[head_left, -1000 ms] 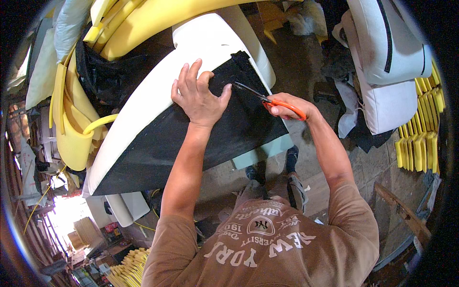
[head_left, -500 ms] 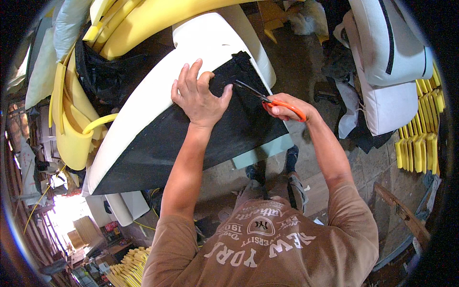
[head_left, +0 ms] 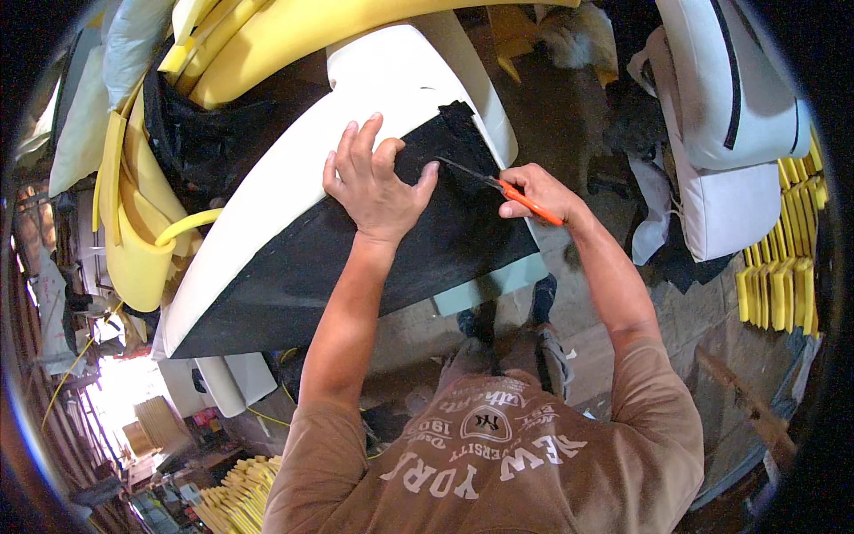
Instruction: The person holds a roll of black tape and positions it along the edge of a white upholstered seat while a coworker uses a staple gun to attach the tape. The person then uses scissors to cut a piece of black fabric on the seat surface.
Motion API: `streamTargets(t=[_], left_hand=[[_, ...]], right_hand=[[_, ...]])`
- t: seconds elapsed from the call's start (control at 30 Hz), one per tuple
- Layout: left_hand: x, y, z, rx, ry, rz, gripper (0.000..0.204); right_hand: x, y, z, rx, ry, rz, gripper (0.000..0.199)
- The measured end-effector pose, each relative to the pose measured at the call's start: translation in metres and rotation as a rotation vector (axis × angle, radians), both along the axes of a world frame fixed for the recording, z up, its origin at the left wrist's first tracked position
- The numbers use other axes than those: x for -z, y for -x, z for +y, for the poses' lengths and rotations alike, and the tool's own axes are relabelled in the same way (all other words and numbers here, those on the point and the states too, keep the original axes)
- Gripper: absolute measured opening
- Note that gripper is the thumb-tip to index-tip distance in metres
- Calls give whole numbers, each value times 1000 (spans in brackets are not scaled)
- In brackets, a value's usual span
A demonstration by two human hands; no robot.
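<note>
My right hand (head_left: 538, 196) grips a pair of scissors (head_left: 531, 203) by the orange handles. Their dark blades lie over the black fabric (head_left: 356, 267) and point toward my left thumb. That fabric covers the underside of a white upholstered piece (head_left: 267, 191), curved along its far left edge. My left hand (head_left: 378, 182) rests at the border of white cover and black fabric, fingers spread and thumb out beside the blade tips. Whether the thumb presses on the fabric I cannot tell. A ragged black flap (head_left: 457, 110) shows at the fabric's far corner.
Large yellow foam pieces (head_left: 294, 49) curve along the far left. White cushions (head_left: 729, 191) are stacked at the right, beside rows of yellow foam strips (head_left: 778, 294). A pale green board (head_left: 491, 285) juts from under the near edge. Another foam pile (head_left: 236, 498) lies lower left.
The scissor blades have come together and the handles have closed in my right hand. My left hand stays almost in place, its fingers still spread.
</note>
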State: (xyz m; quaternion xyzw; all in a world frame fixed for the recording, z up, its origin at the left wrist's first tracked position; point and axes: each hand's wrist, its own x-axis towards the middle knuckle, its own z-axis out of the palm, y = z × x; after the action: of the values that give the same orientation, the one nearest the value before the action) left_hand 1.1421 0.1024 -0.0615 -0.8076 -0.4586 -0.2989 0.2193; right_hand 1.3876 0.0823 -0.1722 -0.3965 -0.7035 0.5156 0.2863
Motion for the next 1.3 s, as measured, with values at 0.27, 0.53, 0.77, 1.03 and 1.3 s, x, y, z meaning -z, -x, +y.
streamTargets(t=[0.27, 0.53, 0.77, 1.03, 1.3], left_hand=[[2, 1, 1, 2, 1, -19, 63], [-1, 1, -2, -14, 24, -42, 64], [-5, 3, -6, 2, 95, -97, 63], [-15, 9, -16, 45, 211, -82, 73], [-22, 13, -20, 80, 260, -92, 73]], right_hand=[[-35, -21, 24, -80, -24, -184, 60], [-114, -33, 63, -247, -279, -609, 64], [-177, -15, 74, -372, -441, -935, 70], [-220, 20, 37, -342, -693, -1299, 41], [-184, 10, 14, -209, -696, -1291, 46]])
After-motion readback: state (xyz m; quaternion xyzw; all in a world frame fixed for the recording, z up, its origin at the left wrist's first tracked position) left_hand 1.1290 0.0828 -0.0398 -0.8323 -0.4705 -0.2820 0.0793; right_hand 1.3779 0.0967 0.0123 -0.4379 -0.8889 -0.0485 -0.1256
